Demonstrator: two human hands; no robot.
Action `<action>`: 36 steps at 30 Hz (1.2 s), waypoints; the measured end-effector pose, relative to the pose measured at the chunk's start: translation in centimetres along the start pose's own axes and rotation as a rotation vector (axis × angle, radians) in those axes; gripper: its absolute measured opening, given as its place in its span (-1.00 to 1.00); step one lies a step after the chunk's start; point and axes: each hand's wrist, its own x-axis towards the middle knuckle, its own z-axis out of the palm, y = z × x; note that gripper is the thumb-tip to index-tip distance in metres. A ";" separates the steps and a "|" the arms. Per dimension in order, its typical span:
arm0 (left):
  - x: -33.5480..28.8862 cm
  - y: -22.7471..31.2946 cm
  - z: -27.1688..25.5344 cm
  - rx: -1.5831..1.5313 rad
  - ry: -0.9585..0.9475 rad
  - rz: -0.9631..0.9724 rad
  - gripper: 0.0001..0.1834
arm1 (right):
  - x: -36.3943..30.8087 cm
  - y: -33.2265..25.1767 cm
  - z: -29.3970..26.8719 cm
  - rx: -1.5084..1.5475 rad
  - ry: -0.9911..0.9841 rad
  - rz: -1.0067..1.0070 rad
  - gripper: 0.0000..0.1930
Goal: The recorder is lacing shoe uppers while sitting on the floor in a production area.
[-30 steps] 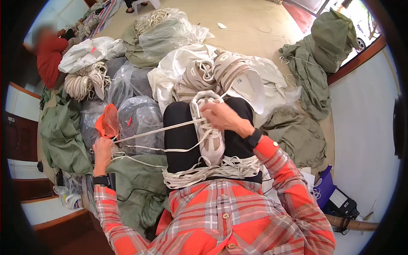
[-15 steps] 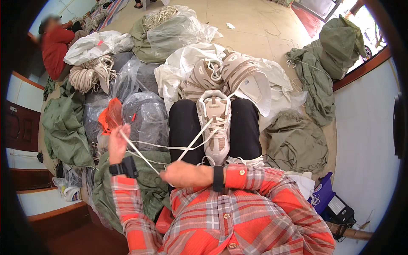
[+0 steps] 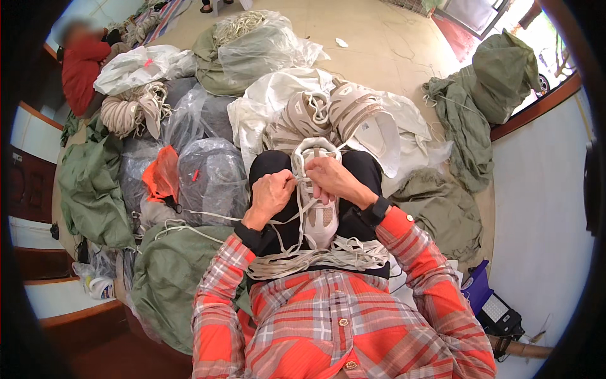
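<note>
A beige and white sneaker upper (image 3: 319, 228) rests between my black-trousered thighs, its collar facing away from me. My left hand (image 3: 271, 197) is closed in a pinch at its left edge, gripping a white shoelace (image 3: 285, 220) that trails down and to the left. Over the upper's lacing area, my right hand (image 3: 339, 180) is bent with thumb and fingers together on the lace; the fingertips partly cover the eyelets. A bundle of loose white laces (image 3: 315, 260) lies across my lap, close to my waist.
Stacked beige shoe uppers (image 3: 297, 123) lie just beyond my knees on white sacking. Clear plastic bags (image 3: 214, 170), an orange bag (image 3: 165, 170) and green sacks (image 3: 95, 183) crowd the left. More green sacks (image 3: 442, 208) lie right. A person in red (image 3: 82, 69) sits far left.
Both hands have come from the left, where they held a lace stretched taut, to the sneaker upper. The lace bundle on my lap is now uncovered.
</note>
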 end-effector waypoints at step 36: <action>0.7 1.0 1.4 0.086 0.105 0.019 -0.78 | 3.0 1.3 0.0 -0.145 -0.129 -0.101 -0.84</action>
